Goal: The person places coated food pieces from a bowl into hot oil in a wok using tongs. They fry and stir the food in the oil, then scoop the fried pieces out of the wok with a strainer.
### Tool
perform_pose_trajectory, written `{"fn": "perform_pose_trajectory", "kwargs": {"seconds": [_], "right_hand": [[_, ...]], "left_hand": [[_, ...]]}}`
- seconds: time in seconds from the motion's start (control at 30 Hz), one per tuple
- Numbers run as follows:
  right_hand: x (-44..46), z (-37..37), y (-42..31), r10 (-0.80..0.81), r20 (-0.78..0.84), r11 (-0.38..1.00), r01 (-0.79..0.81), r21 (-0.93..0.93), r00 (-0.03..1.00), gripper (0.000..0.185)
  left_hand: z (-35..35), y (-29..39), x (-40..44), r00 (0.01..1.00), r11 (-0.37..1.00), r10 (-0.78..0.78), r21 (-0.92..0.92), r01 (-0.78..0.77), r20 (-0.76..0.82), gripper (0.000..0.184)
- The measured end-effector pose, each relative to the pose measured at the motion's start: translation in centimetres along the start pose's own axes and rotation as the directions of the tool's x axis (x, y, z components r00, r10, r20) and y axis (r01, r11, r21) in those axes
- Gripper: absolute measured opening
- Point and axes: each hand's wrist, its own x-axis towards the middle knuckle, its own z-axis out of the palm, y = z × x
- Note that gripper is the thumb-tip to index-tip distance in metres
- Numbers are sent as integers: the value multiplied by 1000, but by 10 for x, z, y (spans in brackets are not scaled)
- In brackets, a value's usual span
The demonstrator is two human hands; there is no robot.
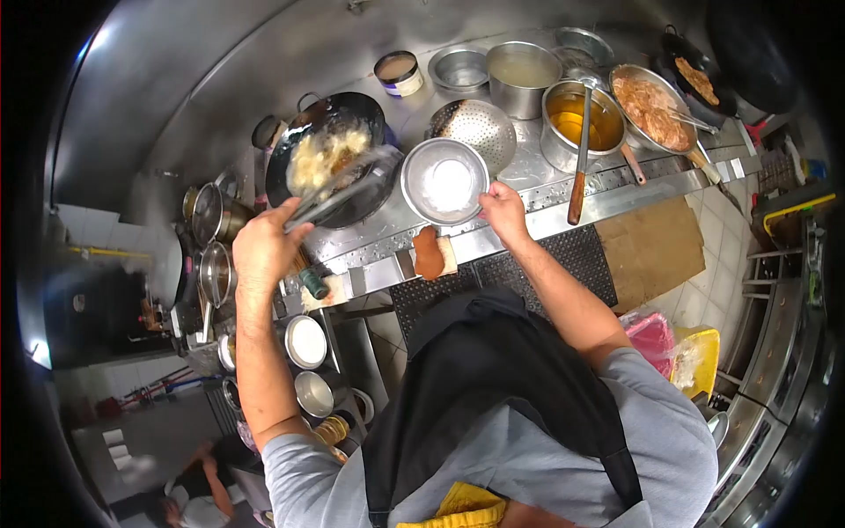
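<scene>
My left hand (pixel 268 246) is closed round the metal handle of a utensil (pixel 339 189) that is blurred over the black wok (pixel 282 172). Pale, steaming food (pixel 327 158) with some brown bits lies in the wok. With my right hand (pixel 503 214) I pinch the right rim of a round metal bowl (pixel 444 180), held level beside the wok; its inside looks bright white, and I cannot tell whether that is contents or glare. Behind the bowl sits a perforated strainer (pixel 491 132). A green-ended handle (pixel 313 283) sticks out below the wok.
Along the back right stand a pot of orange liquid (pixel 598 119) with a ladle (pixel 581 158) across it, a pot of cloudy liquid (pixel 521 72) and a pan of reddish food (pixel 651 110). An open can (pixel 400 75) is behind. At lower left, another person (pixel 198 502) is visible.
</scene>
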Motion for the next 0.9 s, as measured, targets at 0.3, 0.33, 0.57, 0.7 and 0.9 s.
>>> {"fn": "perform_pose_trajectory", "kwargs": {"seconds": [0.3, 0.33, 0.57, 0.7, 0.9], "right_hand": [[-10, -4, -16, -217, 58, 944, 225, -242, 974, 16], [-10, -5, -17, -204, 59, 946, 213, -243, 977, 16], [3, 5, -3, -48, 58, 997, 51, -57, 997, 15], [8, 23, -7, -7, 97, 1000, 5, 21, 995, 13], [13, 57, -12, 144, 121, 981, -157, 112, 982, 14]], "left_hand": [[30, 62, -19, 973, 986, 145, 53, -157, 182, 42], [29, 63, -20, 963, 985, 154, 40, -167, 220, 41], [3, 51, -34, 979, 997, 67, 27, -73, 191, 41], [-15, 27, -37, 995, 997, 61, 30, -64, 78, 40], [-38, -21, -17, 993, 994, -113, 2, 113, 26, 43]]}}
